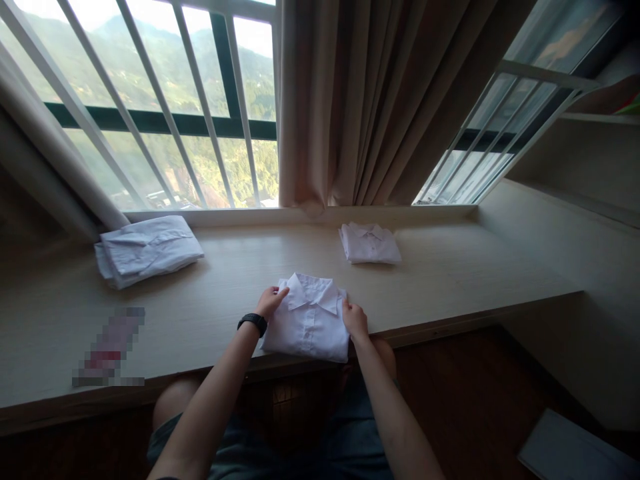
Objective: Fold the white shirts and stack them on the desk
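A folded white collared shirt (309,323) lies at the near edge of the pale wooden window ledge (450,273), collar facing the window. My left hand (270,301), with a black watch on the wrist, grips the shirt's left side near the collar. My right hand (355,320) holds the shirt's right edge. Both hands rest on the fabric.
A smaller folded white shirt (370,243) lies farther back toward the right. A stack of folded white garments (147,249) sits at the back left. A blurred pinkish item (110,347) lies near the left front. A beige curtain (370,100) hangs behind, between barred windows.
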`<state>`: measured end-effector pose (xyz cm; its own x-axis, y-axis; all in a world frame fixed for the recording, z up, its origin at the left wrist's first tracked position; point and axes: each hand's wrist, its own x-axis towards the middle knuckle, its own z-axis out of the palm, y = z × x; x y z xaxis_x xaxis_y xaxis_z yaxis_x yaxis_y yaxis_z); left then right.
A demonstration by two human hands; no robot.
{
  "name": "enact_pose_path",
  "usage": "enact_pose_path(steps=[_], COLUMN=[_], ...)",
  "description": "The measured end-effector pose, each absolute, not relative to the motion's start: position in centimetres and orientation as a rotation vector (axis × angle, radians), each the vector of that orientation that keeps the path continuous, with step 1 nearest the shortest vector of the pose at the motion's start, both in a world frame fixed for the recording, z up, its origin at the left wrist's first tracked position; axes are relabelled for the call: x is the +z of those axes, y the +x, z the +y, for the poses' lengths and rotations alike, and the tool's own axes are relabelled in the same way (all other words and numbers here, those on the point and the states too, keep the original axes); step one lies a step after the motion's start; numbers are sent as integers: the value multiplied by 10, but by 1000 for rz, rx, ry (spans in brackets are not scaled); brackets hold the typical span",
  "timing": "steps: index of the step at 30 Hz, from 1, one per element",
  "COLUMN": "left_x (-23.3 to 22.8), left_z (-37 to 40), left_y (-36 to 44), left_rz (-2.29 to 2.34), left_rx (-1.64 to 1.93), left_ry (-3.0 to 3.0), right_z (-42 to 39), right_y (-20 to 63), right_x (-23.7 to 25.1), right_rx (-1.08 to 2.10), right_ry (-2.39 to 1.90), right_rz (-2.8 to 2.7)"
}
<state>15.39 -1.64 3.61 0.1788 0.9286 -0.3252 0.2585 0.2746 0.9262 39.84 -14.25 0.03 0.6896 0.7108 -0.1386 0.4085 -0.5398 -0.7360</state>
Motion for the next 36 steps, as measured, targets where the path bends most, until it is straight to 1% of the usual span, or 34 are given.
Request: enact_pose_path(steps=[5,9,12,14,16,18,20,22,25,28,32,34,36], left_x=[29,23,31,40,43,37,23,7,-6,1,16,16,10], left_z=[-7,-6,-13,-25,-41,-57,-69,-75,-75,-71,-62,-57,-52], left_y=[168,157,151,155,163,170,173,172,167,165,173,178,181], left_rz=[1290,1464,1579,1546,1410,1267,1223,1232,1240,1259,1291,1324,1376], left_rx=[786,802,848,882,835,682,523,436,420,468,592,571,489], left_ry=[1266,1325,1435,1714,2157,2530,2674,2714,2722,2722,2767,2762,2723], right_z=[-131,-140,-144,-143,-140,-137,-136,-137,-139,-139,-135,-131,-128], right_y=[395,391,387,380,370,360,353,352,357,359,349,342,337], right_x=[-11,-20,-13,-2,7,8,2,-9,-19,-16,-7,-7,-10], right_rx=[469,279,53,-103,-187,-188,-113,-18,72,116,-25,-81,-51], right_ry=[-2105,-2080,-2080,-2028,-1990,-2013,-2088,-2161,-2214,-2220,-2268,-2326,-2377], right_rz=[-825,-916,-979,-1156,-1432,-1681,-1829,-1891,-1912,-1914,-1795,-1705,-1652])
